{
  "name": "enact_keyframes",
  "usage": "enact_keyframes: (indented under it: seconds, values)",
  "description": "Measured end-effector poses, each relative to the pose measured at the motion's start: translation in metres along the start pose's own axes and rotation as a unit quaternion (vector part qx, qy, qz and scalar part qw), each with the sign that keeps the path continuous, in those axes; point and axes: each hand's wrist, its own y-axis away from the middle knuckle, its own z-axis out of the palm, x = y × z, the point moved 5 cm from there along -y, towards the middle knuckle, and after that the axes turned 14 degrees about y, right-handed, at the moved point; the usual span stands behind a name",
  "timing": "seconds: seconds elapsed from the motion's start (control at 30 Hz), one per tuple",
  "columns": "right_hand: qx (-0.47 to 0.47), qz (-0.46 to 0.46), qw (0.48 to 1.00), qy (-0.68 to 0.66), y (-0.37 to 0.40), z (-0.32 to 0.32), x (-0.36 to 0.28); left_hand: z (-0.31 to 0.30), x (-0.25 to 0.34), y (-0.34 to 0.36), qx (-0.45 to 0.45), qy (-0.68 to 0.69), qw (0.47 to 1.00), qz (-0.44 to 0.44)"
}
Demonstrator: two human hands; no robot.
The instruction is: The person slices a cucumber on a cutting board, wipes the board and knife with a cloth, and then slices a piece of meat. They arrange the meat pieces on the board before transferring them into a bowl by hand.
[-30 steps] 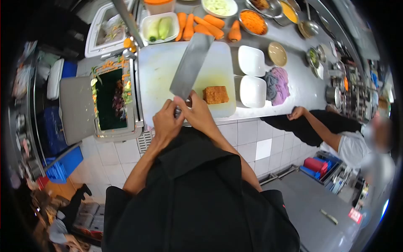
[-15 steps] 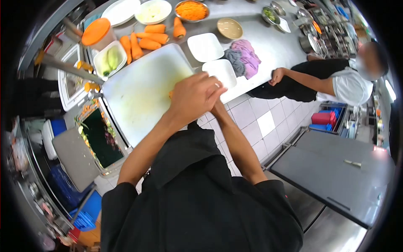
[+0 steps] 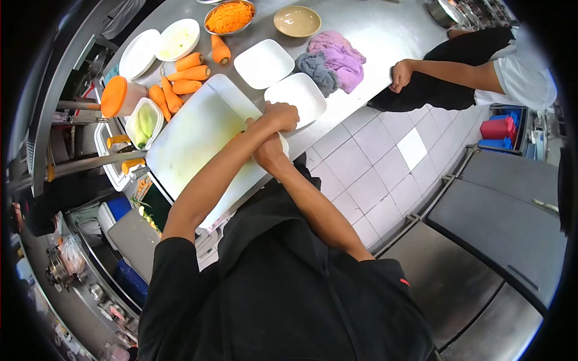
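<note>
My left hand [image 3: 282,117] is closed at the near rim of a white square dish [image 3: 298,99], its forearm crossing over my right hand. What its fingers hold, if anything, is hidden. My right hand [image 3: 269,151] is low over the right side of the white cutting board [image 3: 186,150], its fingers mostly covered by the left forearm. A small bit of orange [image 3: 238,136] shows beside that forearm on the board. A white rim [image 3: 284,144] peeks out next to my right hand. Another white square dish [image 3: 264,63] sits just beyond.
Several carrots [image 3: 192,73], a bowl of shredded carrot [image 3: 230,17], a tan bowl [image 3: 297,21] and an orange-lidded tub [image 3: 114,96] stand behind the board. Pale green vegetables [image 3: 144,123] fill a dish at left. Cloths [image 3: 340,60] lie right; a person [image 3: 463,75] is beyond.
My left hand has moved from over the board toward the white dish's rim, its forearm now lying across my right hand. The view has shifted, and the co-worker's face is out of frame.
</note>
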Motion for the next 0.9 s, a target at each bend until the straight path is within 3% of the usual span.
enact_keyframes:
  seconds: [0.17, 0.33, 0.4, 0.43, 0.5, 0.53, 0.57, 0.63, 0.67, 0.7, 0.73, 0.77, 0.8, 0.83, 0.87, 0.9]
  values:
    - [0.021, -0.019, 0.999, 0.044, -0.002, 0.003, 0.002, 0.011, -0.011, -0.014, -0.011, 0.002, 1.000, -0.006]
    - [0.061, -0.040, 0.994, 0.084, -0.001, 0.002, 0.002, -0.015, 0.007, 0.012, -0.010, 0.042, 0.999, 0.006]
    - [-0.076, 0.008, 0.997, 0.011, -0.002, 0.003, 0.005, -0.026, 0.016, 0.025, -0.084, 0.225, 0.966, 0.096]
    - [-0.079, 0.007, 0.997, 0.010, 0.001, 0.010, 0.006, -0.033, 0.017, 0.036, -0.084, 0.228, 0.965, 0.094]
    - [-0.003, 0.016, 1.000, -0.011, -0.004, 0.017, 0.011, -0.056, 0.021, 0.063, 0.033, 0.353, 0.926, 0.129]
    - [-0.004, 0.011, 1.000, -0.011, -0.006, 0.018, 0.012, -0.067, 0.019, 0.082, 0.118, 0.344, 0.914, 0.179]
    - [-0.045, -0.006, 0.999, 0.022, -0.007, 0.021, 0.015, -0.075, 0.011, 0.109, 0.204, 0.332, 0.893, 0.226]
    - [-0.141, 0.008, 0.987, 0.078, -0.006, 0.008, 0.021, -0.080, -0.027, 0.176, 0.307, 0.425, 0.835, 0.166]
    - [-0.201, 0.016, 0.974, 0.099, -0.017, -0.007, 0.010, -0.048, -0.091, 0.244, 0.362, 0.373, 0.852, -0.061]
    - [-0.225, 0.020, 0.968, 0.110, -0.020, -0.013, 0.009, 0.001, -0.139, 0.270, 0.322, 0.274, 0.895, -0.144]
    - [-0.233, 0.039, 0.967, 0.098, -0.024, -0.024, 0.005, 0.049, -0.158, 0.298, 0.224, 0.293, 0.905, -0.214]
    - [-0.241, 0.028, 0.965, 0.099, -0.024, -0.020, 0.006, 0.116, -0.186, 0.315, 0.121, 0.236, 0.946, -0.186]
    - [-0.210, 0.008, 0.973, 0.096, -0.023, -0.018, 0.009, 0.179, -0.190, 0.328, 0.101, 0.216, 0.956, -0.172]
    - [-0.179, -0.014, 0.979, 0.093, -0.026, -0.016, 0.013, 0.257, -0.197, 0.338, 0.224, 0.330, 0.913, -0.082]
    - [-0.183, -0.022, 0.978, 0.095, -0.028, -0.012, 0.019, 0.305, -0.188, 0.340, -0.002, 0.455, 0.853, -0.254]
    - [-0.179, -0.047, 0.979, 0.088, -0.028, -0.007, 0.023, 0.293, -0.162, 0.361, 0.106, 0.484, 0.842, -0.211]
